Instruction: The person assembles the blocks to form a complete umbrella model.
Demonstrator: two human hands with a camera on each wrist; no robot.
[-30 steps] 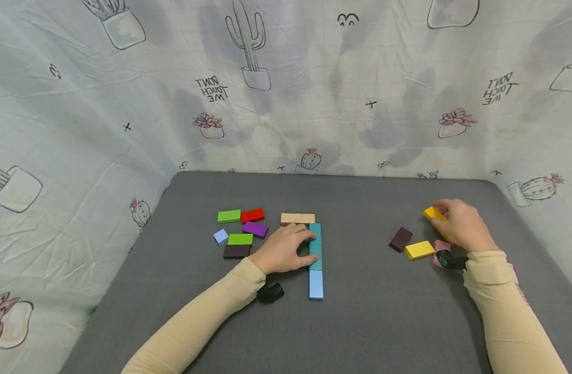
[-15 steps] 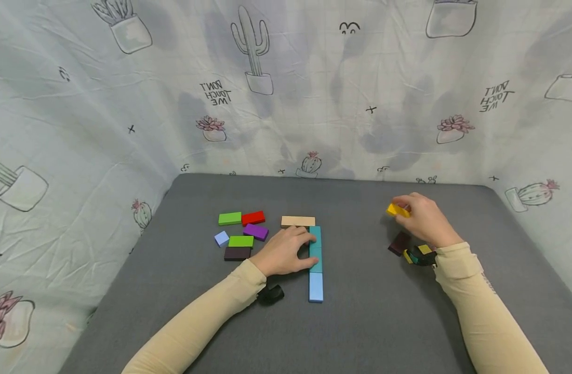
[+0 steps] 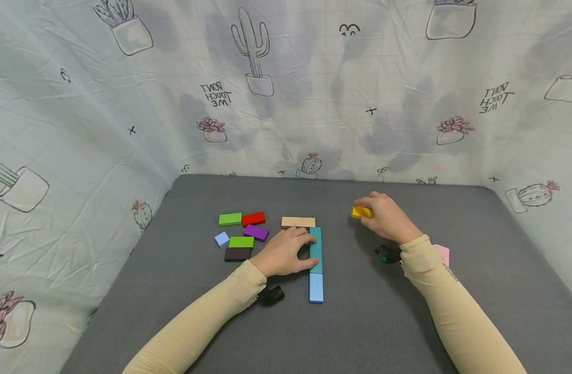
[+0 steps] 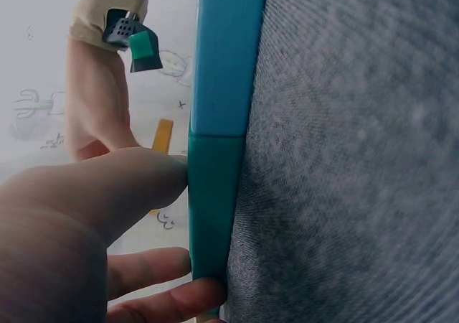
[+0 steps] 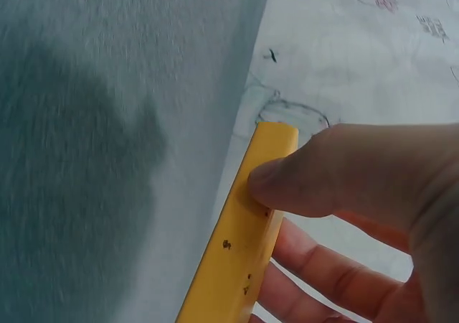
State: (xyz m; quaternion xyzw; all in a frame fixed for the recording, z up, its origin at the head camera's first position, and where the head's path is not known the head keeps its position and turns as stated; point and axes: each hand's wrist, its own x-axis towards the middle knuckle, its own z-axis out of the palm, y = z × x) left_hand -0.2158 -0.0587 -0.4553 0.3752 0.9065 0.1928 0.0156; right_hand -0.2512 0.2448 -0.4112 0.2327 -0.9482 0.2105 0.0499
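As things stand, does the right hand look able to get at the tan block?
Probably yes: in the head view only gray tabletop shows between the right hand and the tan block. But its fingers hold a yellow block, so grasping would likely mean releasing that first.

- Left sleeve point(image 3: 199, 318) and right sleeve point(image 3: 461, 311) seen: long, beige, fabric bunched at cuffs
- Small dark print point(image 3: 450, 272) seen on right forearm, unreadable
- Black left-wrist camera point(image 3: 271, 296) worn
- Black right-wrist camera point(image 3: 387, 254) worn, green patch point(image 4: 141, 45) shown
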